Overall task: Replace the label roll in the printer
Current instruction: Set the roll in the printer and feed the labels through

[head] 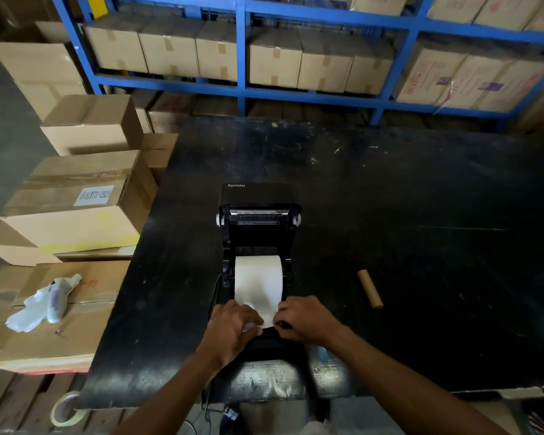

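Pinching the label roll's (258,284) free end, both hands (233,328) meet.

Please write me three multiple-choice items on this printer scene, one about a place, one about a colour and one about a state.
1. Where does the empty core lie?
A. on the table, right of the printer
B. inside the printer
C. on the boxes at the left

2. What colour is the shelf frame?
A. red
B. blue
C. grey

3. How is the printer lid?
A. shut
B. taken off
C. open, with the roll inside

Answers: 1 A, the core rests on the table beside the printer. 2 B, its posts and beams are blue. 3 C, the lid stands raised and the roll sits in the bay, both hands at its loose end.
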`<action>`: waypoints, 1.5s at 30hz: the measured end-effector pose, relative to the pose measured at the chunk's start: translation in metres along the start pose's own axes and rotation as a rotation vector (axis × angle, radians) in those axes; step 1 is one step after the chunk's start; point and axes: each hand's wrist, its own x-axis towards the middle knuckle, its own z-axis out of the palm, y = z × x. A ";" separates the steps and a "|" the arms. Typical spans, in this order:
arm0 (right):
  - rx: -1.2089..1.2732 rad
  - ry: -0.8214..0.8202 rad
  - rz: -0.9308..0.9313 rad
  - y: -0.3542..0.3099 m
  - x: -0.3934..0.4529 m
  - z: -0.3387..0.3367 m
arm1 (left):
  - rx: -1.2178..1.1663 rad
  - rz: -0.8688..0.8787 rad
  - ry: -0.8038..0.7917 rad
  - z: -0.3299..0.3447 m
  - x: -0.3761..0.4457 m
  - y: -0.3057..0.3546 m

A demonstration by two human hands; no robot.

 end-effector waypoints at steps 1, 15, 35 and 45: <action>0.002 0.026 0.017 0.000 -0.001 0.003 | 0.017 0.006 0.008 0.001 0.000 0.000; 0.032 0.193 0.094 -0.009 -0.018 0.020 | 0.085 0.012 0.122 0.006 -0.008 0.008; 0.120 0.131 0.010 -0.011 -0.039 0.013 | -0.085 0.213 0.031 -0.011 -0.034 -0.005; 0.228 -0.001 0.010 -0.016 -0.047 0.012 | -0.207 0.189 -0.103 -0.015 -0.051 -0.012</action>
